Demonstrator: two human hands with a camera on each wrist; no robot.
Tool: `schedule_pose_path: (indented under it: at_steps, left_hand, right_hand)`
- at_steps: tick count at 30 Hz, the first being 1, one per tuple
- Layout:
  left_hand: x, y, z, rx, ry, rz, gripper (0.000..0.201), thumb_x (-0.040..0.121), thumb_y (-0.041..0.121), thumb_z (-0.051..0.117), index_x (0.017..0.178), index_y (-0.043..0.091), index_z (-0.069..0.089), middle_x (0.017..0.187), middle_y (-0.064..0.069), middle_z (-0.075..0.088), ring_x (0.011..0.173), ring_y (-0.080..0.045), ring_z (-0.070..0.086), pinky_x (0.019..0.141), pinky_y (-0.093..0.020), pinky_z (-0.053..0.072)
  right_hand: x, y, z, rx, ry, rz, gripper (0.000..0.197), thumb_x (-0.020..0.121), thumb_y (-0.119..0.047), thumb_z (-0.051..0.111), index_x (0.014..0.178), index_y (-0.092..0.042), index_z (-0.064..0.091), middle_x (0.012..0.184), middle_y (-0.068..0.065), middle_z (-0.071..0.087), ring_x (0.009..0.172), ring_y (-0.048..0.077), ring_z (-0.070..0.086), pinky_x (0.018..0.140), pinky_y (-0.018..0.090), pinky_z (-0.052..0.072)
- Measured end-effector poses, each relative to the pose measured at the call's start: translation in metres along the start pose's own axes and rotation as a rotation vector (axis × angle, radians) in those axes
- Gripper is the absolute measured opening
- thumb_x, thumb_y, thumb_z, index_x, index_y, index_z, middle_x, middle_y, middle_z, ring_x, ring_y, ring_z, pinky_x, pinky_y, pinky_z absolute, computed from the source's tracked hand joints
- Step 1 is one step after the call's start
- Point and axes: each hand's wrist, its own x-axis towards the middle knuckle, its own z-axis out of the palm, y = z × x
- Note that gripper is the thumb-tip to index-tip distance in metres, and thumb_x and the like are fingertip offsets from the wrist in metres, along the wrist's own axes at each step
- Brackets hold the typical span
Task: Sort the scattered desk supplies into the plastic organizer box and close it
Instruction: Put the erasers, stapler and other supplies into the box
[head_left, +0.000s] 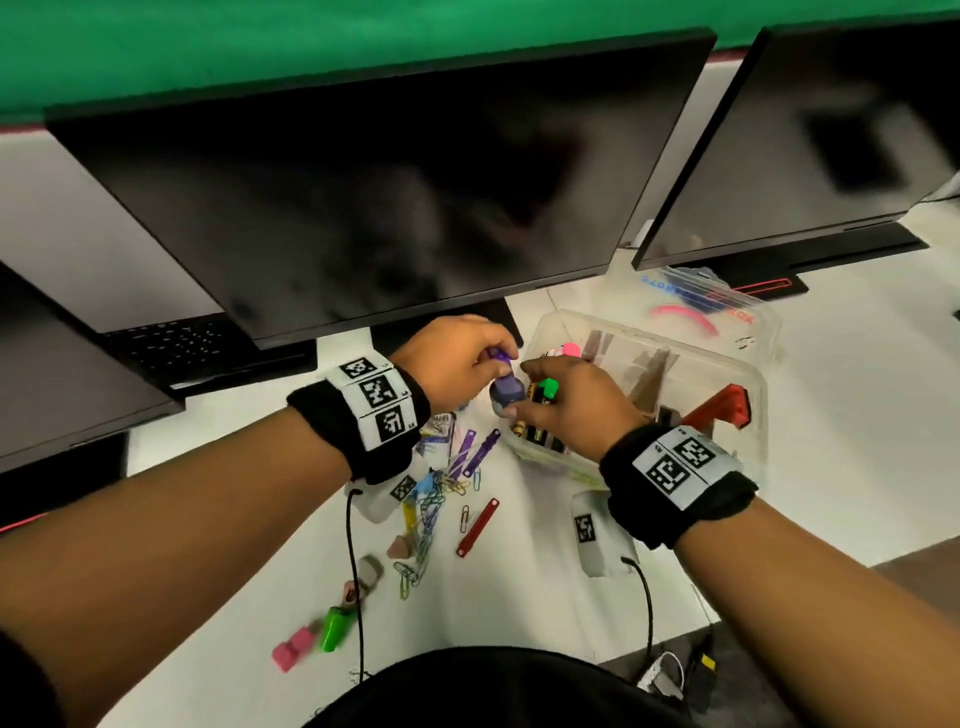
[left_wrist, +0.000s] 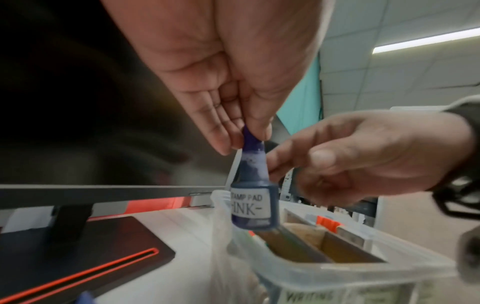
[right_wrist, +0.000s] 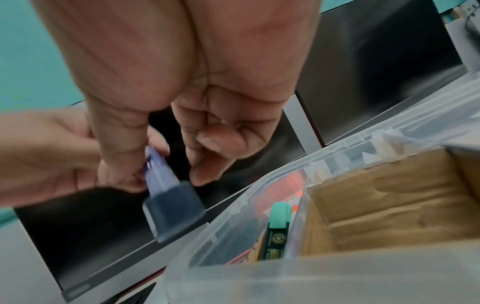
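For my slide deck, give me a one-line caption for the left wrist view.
Left hand pinches the stamp pad ink bottle by its tip above the organizer box.

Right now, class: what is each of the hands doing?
Left hand: pinches the ink bottle by its cap.
Right hand: fingers curled at the bottle's neck; grip cannot be told.

Translucent, smooth plastic organizer box with matt cardboard dividers; glossy plastic ink bottle, paper label; matt white tabletop.
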Motion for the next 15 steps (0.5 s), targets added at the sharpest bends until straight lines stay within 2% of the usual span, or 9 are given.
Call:
schedule_pose_path:
  at_steps: [2,4,6,8,10,12,15]
  left_hand:
    - [-0.002,0.011,0.001,-0.057,-0.001,0.064,0.019,0.088,0.018,0.06,0.104,0.021,0.068,0.097,0.005,0.059,0.085,-0.009,0.058,0.076,-0.018,0.042]
    - [-0.004,0.017,0.006,-0.145,0.012,0.089,0.02,0.086,0.016,0.062,0.104,0.02,0.069,0.093,0.007,0.058,0.084,-0.008,0.059,0.077,-0.016,0.044]
    - [-0.004,0.018,0.011,-0.228,0.036,0.082,0.022,0.087,0.016,0.062,0.108,0.019,0.069,0.097,0.003,0.063,0.087,-0.009,0.061,0.077,-0.014,0.046]
    - [-0.002,0.015,0.016,-0.233,0.008,0.093,0.026,0.088,0.018,0.061,0.114,0.021,0.065,0.106,0.002,0.066,0.095,-0.01,0.062,0.083,-0.019,0.049]
    - [0.001,0.009,0.022,-0.048,-0.134,0.129,0.03,0.088,0.026,0.061,0.118,0.027,0.062,0.116,0.004,0.063,0.108,-0.012,0.058,0.094,-0.028,0.048]
    - [0.002,0.004,0.029,0.18,-0.302,0.173,0.031,0.088,0.033,0.06,0.12,0.03,0.061,0.123,0.007,0.061,0.118,-0.014,0.05,0.101,-0.033,0.041]
    - [0.003,0.001,0.044,0.288,-0.439,0.217,0.031,0.089,0.035,0.058,0.119,0.029,0.062,0.122,0.008,0.061,0.121,-0.014,0.045,0.103,-0.033,0.039]
  right_hand:
    - [0.002,-0.001,0.003,0.084,0.003,-0.025,0.038,0.08,-0.033,0.069,0.112,-0.013,0.063,0.104,0.008,0.066,0.093,0.022,0.061,0.079,0.026,0.046]
    - [-0.001,0.002,0.006,0.163,0.02,-0.027,0.028,0.083,-0.03,0.067,0.103,-0.011,0.066,0.092,0.009,0.07,0.083,0.023,0.065,0.077,0.031,0.051]
    - [-0.004,0.008,0.004,0.216,0.031,-0.001,0.022,0.084,-0.028,0.067,0.1,-0.014,0.066,0.089,0.007,0.072,0.081,0.021,0.068,0.079,0.033,0.054]
    - [-0.009,0.018,-0.005,0.269,0.094,0.042,0.016,0.083,-0.027,0.068,0.096,-0.017,0.065,0.09,0.005,0.07,0.084,0.021,0.067,0.082,0.036,0.054]
    - [-0.016,0.033,-0.024,0.336,0.205,0.099,0.016,0.081,-0.022,0.07,0.091,-0.017,0.059,0.089,0.006,0.068,0.082,0.022,0.065,0.08,0.035,0.053]
    - [-0.025,0.049,-0.046,0.38,0.285,0.144,0.017,0.079,-0.017,0.073,0.089,-0.014,0.059,0.084,0.008,0.068,0.076,0.021,0.064,0.076,0.03,0.052]
    - [-0.039,0.078,-0.071,0.244,0.282,0.233,0.011,0.079,-0.016,0.072,0.077,-0.012,0.062,0.076,0.009,0.069,0.069,0.024,0.062,0.07,0.029,0.049]
